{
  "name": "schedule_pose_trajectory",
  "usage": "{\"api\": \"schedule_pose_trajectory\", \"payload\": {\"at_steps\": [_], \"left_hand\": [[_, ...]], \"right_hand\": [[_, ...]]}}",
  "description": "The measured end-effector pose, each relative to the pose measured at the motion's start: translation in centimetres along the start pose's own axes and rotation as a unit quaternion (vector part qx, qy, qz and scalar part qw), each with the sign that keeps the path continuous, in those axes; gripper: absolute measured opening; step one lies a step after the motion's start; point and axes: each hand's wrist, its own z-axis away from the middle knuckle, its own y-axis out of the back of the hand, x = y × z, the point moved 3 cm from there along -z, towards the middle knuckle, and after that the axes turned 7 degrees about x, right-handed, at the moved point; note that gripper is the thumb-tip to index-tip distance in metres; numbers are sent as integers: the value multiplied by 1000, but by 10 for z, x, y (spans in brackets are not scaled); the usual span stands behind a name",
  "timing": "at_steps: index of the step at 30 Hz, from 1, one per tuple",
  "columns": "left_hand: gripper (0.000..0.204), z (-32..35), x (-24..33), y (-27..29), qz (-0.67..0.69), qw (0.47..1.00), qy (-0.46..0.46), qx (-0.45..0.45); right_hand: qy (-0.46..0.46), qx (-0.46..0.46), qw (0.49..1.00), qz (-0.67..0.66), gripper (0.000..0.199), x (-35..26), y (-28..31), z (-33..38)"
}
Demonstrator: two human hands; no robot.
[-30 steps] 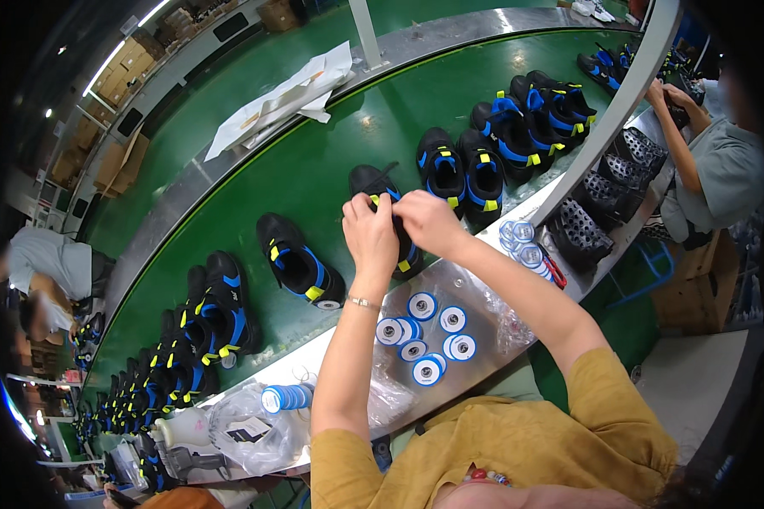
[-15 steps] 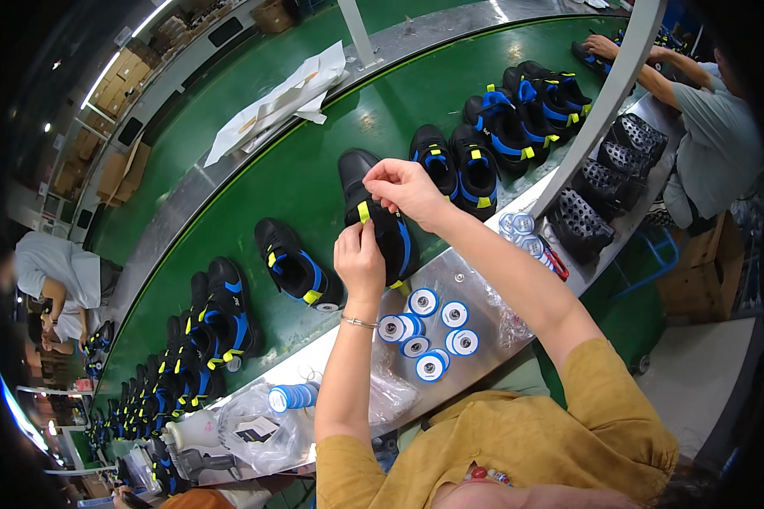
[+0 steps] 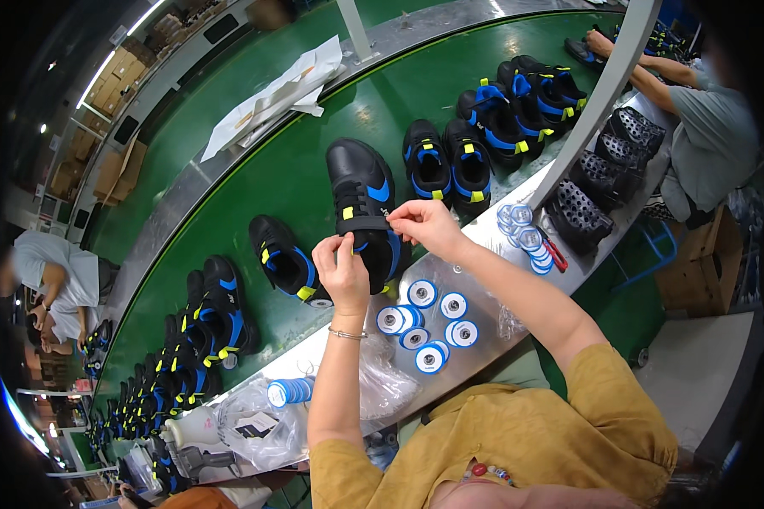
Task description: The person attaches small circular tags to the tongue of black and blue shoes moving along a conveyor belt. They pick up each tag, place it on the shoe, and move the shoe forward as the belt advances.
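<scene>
A black shoe (image 3: 358, 170) with blue and yellow trim lies on the green belt in front of me, its toe pointing away. A black strap (image 3: 363, 224) runs across it, just below the laces. My right hand (image 3: 429, 229) pinches the strap's right end with thumb and forefinger. On the near left side of the strap, my left hand (image 3: 342, 270) has its thumb and forefinger pressed together at the shoe's opening. What they hold is hidden. Another black shoe (image 3: 284, 259) stands just left of this hand, and a pair of shoes (image 3: 428, 161) stands beyond my right hand.
Blue-rimmed white discs (image 3: 423, 293) lie on the metal ledge beside plastic bags (image 3: 386, 382). More shoes (image 3: 221, 305) line the belt at left. Black perforated pieces (image 3: 579, 208) lie at right, near a grey post (image 3: 607, 110). A co-worker (image 3: 713, 127) handles a shoe at far right.
My right hand has come down and right, and the strap now shows stretched across the shoe. My left hand has shifted slightly left and down. The shoes have slid slightly left.
</scene>
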Motion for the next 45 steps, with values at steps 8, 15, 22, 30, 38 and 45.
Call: {"api": "schedule_pose_trajectory", "payload": {"at_steps": [8,15,22,30,38,45], "left_hand": [[29,0,-4,-3,-1,1000,10,5],[28,-7,-21,-2,-3,997,71,-7],[21,-16,-68,1,-119,984,110,-77],[30,-20,38,-7,-73,990,42,-115],[22,78,161,-28,158,946,52,-278],[35,98,205,-54,144,934,1,-327]], "right_hand": [[162,92,981,47,14,35,-25,16],[307,78,891,325,16,18,1,51],[130,99,896,413,15,-39,147,60],[108,40,841,529,26,0,134,79],[-35,30,842,537,25,8,159,71],[22,123,869,478,14,50,161,66]]}}
